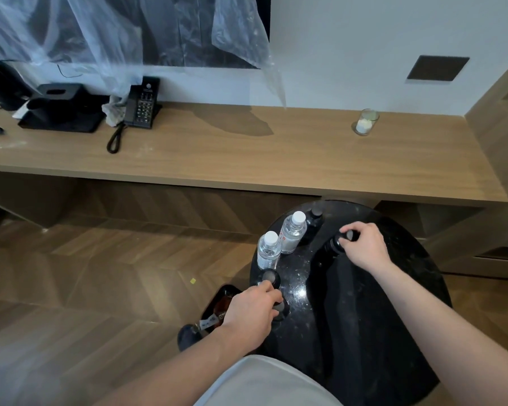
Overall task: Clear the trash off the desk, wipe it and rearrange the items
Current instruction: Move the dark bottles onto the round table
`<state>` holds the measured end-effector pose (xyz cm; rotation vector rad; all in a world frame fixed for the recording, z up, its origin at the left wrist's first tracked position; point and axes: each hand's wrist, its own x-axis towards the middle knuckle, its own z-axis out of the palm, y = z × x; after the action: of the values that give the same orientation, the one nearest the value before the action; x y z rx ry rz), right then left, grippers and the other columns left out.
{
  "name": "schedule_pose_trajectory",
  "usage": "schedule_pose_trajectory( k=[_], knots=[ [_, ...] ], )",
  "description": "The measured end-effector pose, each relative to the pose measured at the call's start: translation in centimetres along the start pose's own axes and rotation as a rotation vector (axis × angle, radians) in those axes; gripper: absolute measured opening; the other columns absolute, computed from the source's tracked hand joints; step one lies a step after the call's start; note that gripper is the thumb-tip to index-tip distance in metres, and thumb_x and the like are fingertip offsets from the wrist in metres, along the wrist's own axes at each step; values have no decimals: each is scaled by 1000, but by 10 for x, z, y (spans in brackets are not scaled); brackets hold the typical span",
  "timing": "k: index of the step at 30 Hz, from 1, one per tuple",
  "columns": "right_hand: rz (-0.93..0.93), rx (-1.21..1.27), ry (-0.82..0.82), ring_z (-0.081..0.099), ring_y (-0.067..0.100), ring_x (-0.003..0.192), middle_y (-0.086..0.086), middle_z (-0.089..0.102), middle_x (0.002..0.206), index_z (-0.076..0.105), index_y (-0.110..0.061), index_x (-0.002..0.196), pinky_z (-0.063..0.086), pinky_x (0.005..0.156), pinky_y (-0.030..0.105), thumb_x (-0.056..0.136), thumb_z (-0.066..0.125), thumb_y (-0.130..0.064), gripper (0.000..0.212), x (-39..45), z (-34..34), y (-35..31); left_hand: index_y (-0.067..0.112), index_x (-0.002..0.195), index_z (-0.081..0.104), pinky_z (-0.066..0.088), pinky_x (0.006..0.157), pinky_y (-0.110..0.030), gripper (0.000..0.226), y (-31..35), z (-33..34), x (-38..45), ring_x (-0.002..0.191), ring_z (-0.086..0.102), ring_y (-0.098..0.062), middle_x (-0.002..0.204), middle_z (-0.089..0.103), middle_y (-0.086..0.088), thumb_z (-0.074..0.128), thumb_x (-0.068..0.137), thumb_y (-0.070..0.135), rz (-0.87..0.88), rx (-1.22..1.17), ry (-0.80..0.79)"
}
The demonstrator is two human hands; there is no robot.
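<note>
I stand at a round black side table [364, 303] in front of a long wooden desk [247, 153]. My left hand [252, 312] grips a small dark bottle [279, 310] at the table's left edge. My right hand [364, 244] grips the top of another dark bottle [333, 246] near the table's middle. Two clear water bottles with white caps [269, 250] [294, 232] stand upright on the table, with a further dark bottle [316, 218] behind them and a dark cap [270, 277] close to my left fingers.
On the desk stand a black phone [143, 104], a black tissue box [60, 98] on a tray, crumpled plastic [113, 111] and a glass with a candle [365, 122]. Clear plastic sheeting [159, 33] hangs over a screen. A black bin [220, 303] sits on the floor left of the table.
</note>
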<state>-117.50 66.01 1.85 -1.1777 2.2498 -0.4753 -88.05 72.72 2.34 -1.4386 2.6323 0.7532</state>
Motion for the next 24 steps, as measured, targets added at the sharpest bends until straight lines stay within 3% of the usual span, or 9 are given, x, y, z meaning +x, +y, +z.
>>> schedule_pose_trajectory(
  k=[3, 6, 13, 15, 19, 24],
  knots=[
    [30, -1, 12, 66, 35, 104, 9, 50, 138, 70, -32, 103, 58, 89, 46, 95, 74, -22, 14, 31, 4, -10, 31, 129, 61, 52, 88, -33, 26, -4, 5, 4, 111, 60, -17, 124, 55, 9, 59, 103, 26, -31, -3, -23],
    [34, 1, 26, 69, 34, 88, 8, 53, 134, 68, -33, 102, 56, 70, 37, 95, 73, -22, 15, 56, 11, -18, 29, 122, 63, 55, 86, -40, 23, -5, 11, 8, 106, 62, -21, 120, 55, 6, 62, 100, 21, -9, 33, -47],
    [86, 100, 56, 68, 32, 96, 9, 56, 131, 71, -30, 114, 52, 69, 32, 96, 69, -20, 21, 87, 27, -23, 25, 111, 60, 53, 82, -42, 22, -5, 13, 12, 102, 62, -24, 115, 55, 3, 66, 92, 16, 23, 93, -67],
    [89, 125, 56, 67, 32, 100, 9, 58, 132, 71, -31, 118, 51, 72, 32, 98, 68, -22, 22, 89, 32, -22, 24, 115, 61, 54, 82, -43, 26, -6, 11, 11, 103, 62, -25, 117, 57, 2, 68, 92, 16, 23, 103, -69],
    [92, 221, 60, 66, 32, 113, 9, 59, 136, 66, -29, 132, 57, 93, 39, 101, 63, -18, 33, 89, 36, -16, 22, 123, 59, 52, 81, -42, 33, -3, 7, 8, 108, 60, -27, 123, 56, -1, 67, 92, 14, 37, 150, -69],
    [81, 253, -56, 62, 33, 125, 4, 53, 150, 48, -29, 153, 55, 104, 50, 99, 64, -20, 57, 89, 25, -16, 24, 120, 60, 51, 82, -42, 25, -3, 4, 7, 108, 59, -26, 120, 56, 1, 65, 96, 18, 34, 156, -70]
  ],
)
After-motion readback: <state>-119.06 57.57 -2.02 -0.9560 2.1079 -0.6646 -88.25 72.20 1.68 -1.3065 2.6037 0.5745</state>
